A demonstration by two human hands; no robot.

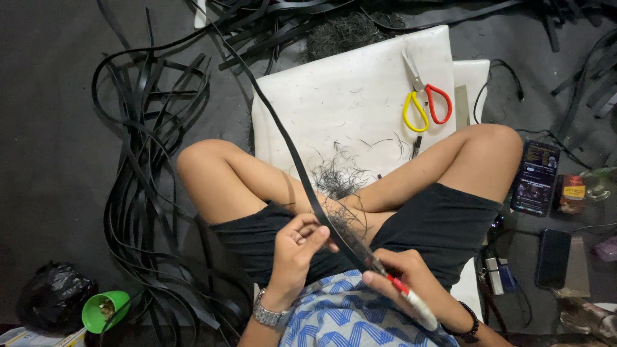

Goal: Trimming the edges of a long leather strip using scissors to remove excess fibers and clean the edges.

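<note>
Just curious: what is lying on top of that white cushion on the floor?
On the white cushion lie scissors with one yellow and one red handle, plus thin black shavings. The person's crossed legs cover its near part.

Black shorts point(443, 222), blue-and-white zigzag shirt point(340, 315), silver wristwatch point(268, 315), black beaded bracelet point(471, 321)

Black strip point(283, 128), white board point(347, 96), yellow-and-red scissors point(424, 96), green cup point(103, 310), blue-and-white zigzag shirt point(340, 318), black shorts point(437, 225)

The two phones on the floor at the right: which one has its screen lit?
The upper phone, beside the person's knee, shows a glowing screen. The lower phone, closer to the camera, is plain black and dark.
</note>
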